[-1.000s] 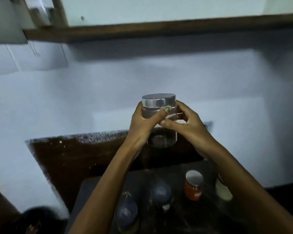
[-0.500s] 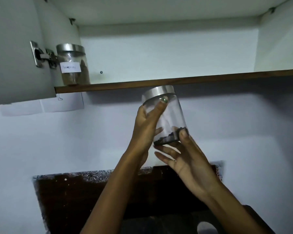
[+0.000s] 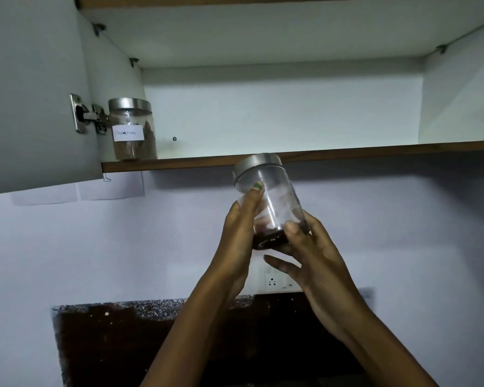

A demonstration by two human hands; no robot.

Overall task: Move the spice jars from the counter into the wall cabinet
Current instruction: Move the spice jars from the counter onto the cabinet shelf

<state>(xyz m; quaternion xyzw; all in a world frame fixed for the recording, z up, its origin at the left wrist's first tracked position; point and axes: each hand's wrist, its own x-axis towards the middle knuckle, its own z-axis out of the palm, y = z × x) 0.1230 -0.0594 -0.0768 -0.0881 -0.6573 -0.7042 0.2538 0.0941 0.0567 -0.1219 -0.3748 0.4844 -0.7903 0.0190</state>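
Observation:
A clear spice jar [image 3: 274,196] with a silver lid and a little dark spice at its bottom is held tilted, its lid just in front of the wall cabinet's wooden shelf edge [image 3: 347,153]. My left hand [image 3: 239,236] grips its left side with the thumb up the glass. My right hand [image 3: 310,255] cups its base from the right. Another lidded jar [image 3: 132,129] with a white label and brown contents stands at the far left of the cabinet shelf.
The open cabinet door [image 3: 31,88] hangs at the left on a metal hinge [image 3: 87,114]. A wall socket [image 3: 277,279] sits below the hands, above the dark speckled counter backsplash [image 3: 151,305]. The shelf to the right of the labelled jar is bare white.
Both hands have lifted the jar from above the counter up to shelf-edge height. The view has tilted up, so the cabinet interior shows and the counter jars have left the frame.

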